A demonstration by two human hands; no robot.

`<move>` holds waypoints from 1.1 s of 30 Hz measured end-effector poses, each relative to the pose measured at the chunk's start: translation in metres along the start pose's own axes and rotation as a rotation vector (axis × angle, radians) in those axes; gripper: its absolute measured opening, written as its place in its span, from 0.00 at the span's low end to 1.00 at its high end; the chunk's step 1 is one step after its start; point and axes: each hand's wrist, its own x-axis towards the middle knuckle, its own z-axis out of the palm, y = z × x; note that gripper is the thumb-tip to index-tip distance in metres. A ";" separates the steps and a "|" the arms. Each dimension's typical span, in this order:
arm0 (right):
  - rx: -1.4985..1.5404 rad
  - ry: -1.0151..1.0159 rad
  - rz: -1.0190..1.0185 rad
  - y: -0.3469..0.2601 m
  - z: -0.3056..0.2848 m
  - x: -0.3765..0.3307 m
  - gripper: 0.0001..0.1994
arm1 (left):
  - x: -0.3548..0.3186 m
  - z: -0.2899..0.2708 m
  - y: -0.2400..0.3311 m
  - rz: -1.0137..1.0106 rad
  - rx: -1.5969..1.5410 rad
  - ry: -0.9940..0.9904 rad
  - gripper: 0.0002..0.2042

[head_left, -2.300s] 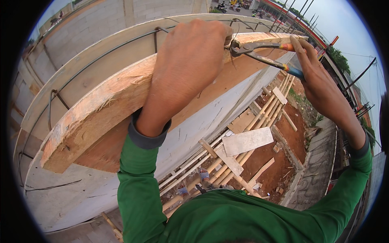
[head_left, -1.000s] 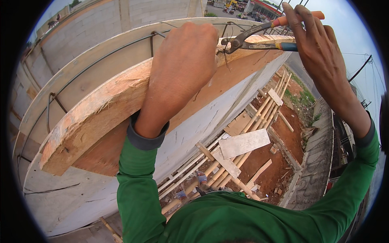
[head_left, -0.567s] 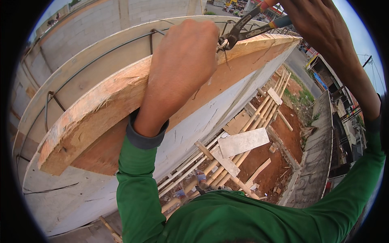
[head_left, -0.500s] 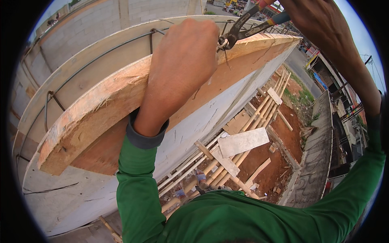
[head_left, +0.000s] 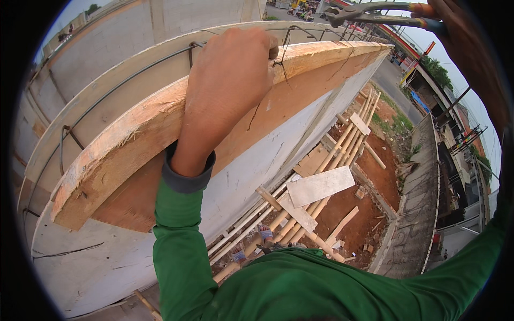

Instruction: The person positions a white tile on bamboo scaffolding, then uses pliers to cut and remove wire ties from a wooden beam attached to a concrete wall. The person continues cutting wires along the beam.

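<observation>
My left hand (head_left: pixel 230 80) is closed over the top edge of a curved wooden plank (head_left: pixel 128 120), knuckles up. Its curled fingers hide whatever they grip. Thin dark tie wire (head_left: pixel 284 68) sticks out right beside the fingertips and hangs down the plank's face. At the upper right, my right hand (head_left: pixel 466 48) grips the handles of steel pincers (head_left: pixel 369 12). The pincers' head points left, raised clear of the plank, with nothing visible in the jaws.
Behind the plank runs a bent steel rod (head_left: pixel 126 80) with cross ties, against a second curved board (head_left: pixel 80 107). Below are bamboo poles (head_left: pixel 334 152) carrying a loose pale board (head_left: pixel 321 186), over red soil. A concrete wall (head_left: pixel 412 198) stands at the right.
The pincers have come off the wire at the plank's edge and moved up and right with my right hand. My left hand stays at the plank, shifted slightly left.
</observation>
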 end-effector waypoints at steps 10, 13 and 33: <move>1.217 -0.852 0.244 -0.067 -0.024 -0.033 0.22 | -0.003 0.006 -0.002 0.088 -0.006 0.047 0.08; 1.348 -0.815 0.194 -0.087 -0.014 -0.028 0.18 | -0.002 0.005 -0.001 0.115 0.000 0.043 0.07; 2.772 -0.499 0.982 -0.268 -0.050 -0.098 0.24 | -0.004 -0.005 0.017 0.024 0.090 -0.095 0.05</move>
